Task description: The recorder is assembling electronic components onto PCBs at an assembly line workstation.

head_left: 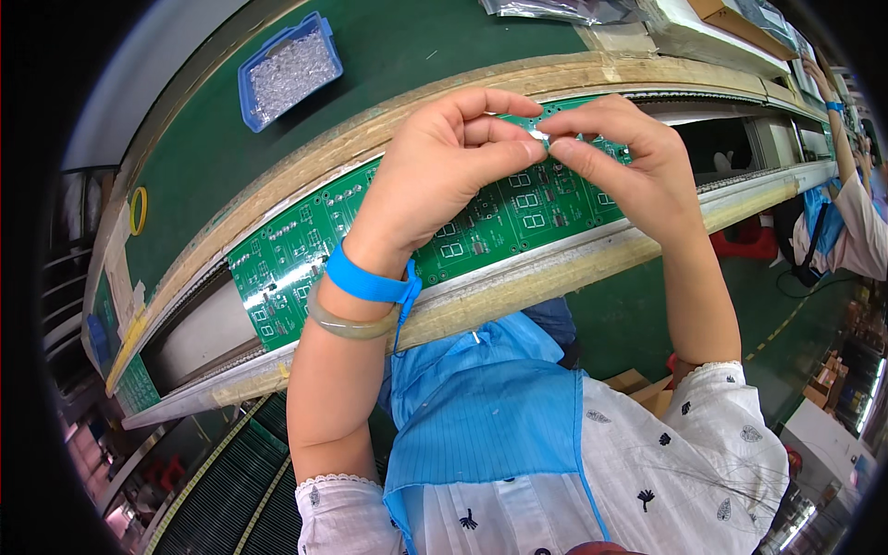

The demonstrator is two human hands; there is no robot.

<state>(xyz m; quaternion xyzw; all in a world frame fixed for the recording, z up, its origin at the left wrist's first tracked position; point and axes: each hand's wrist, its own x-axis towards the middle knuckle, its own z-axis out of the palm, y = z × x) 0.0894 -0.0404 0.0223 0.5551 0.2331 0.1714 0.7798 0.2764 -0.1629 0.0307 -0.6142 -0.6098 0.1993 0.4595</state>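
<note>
Both hands, the left hand and the right hand, are pinching a tiny clear part with their fingers above the flat green circuit board (blue plastic tray at ten o'clock).

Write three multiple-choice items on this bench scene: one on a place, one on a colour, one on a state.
1. Where does the blue tray of clear parts sit?
A. On the green mat, beyond the circuit board
B. On the person's lap
C. On top of the circuit board

2. What colour is the strap on the left wrist?
A. Red
B. Blue
C. Yellow

3. What are the two hands doing?
A. Resting flat on the board
B. Gripping the tray
C. Pinching one small pale part between their fingertips

Answers:
1 A, the tray lies on the mat past the far wooden rail, clear of the circuit board.
2 B, a blue band circles the wrist just above a pale bangle.
3 C, the left hand and right hand meet at the part, raised over the board.
</note>
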